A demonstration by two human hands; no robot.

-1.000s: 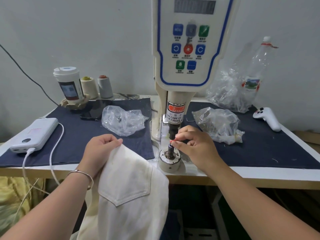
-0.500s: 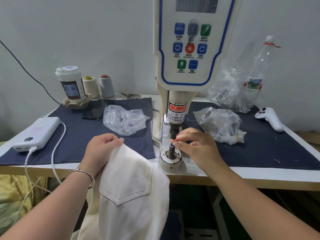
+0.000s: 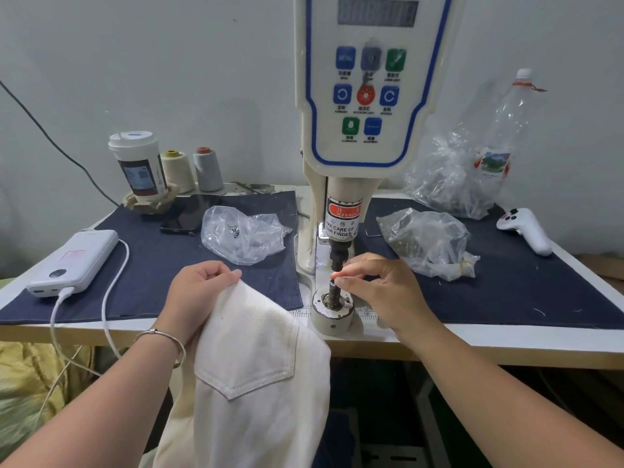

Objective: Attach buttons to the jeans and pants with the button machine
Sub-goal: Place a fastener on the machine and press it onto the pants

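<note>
The soft, limp white pants (image 3: 250, 366) bunch in the left hand (image 3: 199, 288); best gripped near the waistband. The right hand (image 3: 378, 288) has its fingers (image 3: 347, 282) pinched at the button machine (image 3: 364, 96)'s lower post (image 3: 332, 292).

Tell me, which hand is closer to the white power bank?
Left. The left hand grips the white pants just right of the power bank; the right hand is farther away, at the machine's lower post.

A white table (image 3: 472, 346) carries two navy cloths (image 3: 162, 265), the button machine (image 3: 364, 96) between them.
</note>
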